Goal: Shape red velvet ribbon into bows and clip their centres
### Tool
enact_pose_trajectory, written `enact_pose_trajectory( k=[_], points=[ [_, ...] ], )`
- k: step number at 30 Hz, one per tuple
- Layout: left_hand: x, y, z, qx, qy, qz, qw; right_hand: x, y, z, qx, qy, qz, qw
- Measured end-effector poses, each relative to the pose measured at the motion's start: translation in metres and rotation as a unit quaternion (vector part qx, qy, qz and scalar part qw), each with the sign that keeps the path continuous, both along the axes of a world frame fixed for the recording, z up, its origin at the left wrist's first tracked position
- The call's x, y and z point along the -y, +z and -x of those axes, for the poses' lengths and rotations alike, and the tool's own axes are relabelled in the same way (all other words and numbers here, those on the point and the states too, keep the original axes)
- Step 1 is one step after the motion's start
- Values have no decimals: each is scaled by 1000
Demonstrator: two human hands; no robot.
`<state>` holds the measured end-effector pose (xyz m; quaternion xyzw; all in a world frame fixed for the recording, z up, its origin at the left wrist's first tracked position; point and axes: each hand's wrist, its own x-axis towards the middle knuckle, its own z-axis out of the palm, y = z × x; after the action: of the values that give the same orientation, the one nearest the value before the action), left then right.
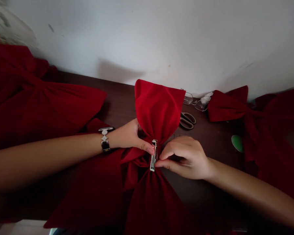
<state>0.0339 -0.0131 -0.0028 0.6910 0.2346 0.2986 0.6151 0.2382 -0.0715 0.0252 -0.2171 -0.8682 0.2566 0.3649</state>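
Observation:
A large red fabric bow (pixel 159 111) stands on edge in front of me, its gathered middle facing up. Across that middle lies a silver metal hair clip (pixel 153 156). My left hand (pixel 132 135), with a watch on its wrist, grips the bow's centre; its thumb presses on the clip and its other fingers are hidden behind the cloth. At the clip's right side, my right hand (pixel 182 156) has thumb and index finger pinched together against the clip's edge. Long red tails spread below and to the left.
More red bows lie at the left (pixel 39 94) and right (pixel 262 117) on the dark wooden table (pixel 117 98). Behind my right hand are scissors (pixel 187 120) and eyeglasses (pixel 194 101). A green round object (pixel 237 143) sits farther right. A pale wall (pixel 161 42) borders the table.

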Motion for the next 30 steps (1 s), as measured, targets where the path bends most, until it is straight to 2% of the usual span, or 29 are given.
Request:
enact_pose_trajectory(
  k=[6,15,21,23,25,28,30],
  points=[
    [0,0,0,8,2,15,1000,2,-7,3,-37,-31,21,999],
    [0,2,-1,8,7,-17,1000,4,-10,7,-59,-93,35,993],
    [0,6,-1,1,-14,-28,1000,0,-9,6,-50,-127,42,990],
    [0,7,-1,1,-14,-23,1000,-5,-7,1,-59,-134,-2,989],
    [1,7,0,2,-19,-14,1000,-13,-6,-6,-63,-152,-90,982],
    [1,8,1,10,-38,6,999,-26,-6,-20,-13,-173,-259,950],
    [1,9,1,19,-46,21,999,-32,-8,-27,37,-167,-343,924]
  ],
)
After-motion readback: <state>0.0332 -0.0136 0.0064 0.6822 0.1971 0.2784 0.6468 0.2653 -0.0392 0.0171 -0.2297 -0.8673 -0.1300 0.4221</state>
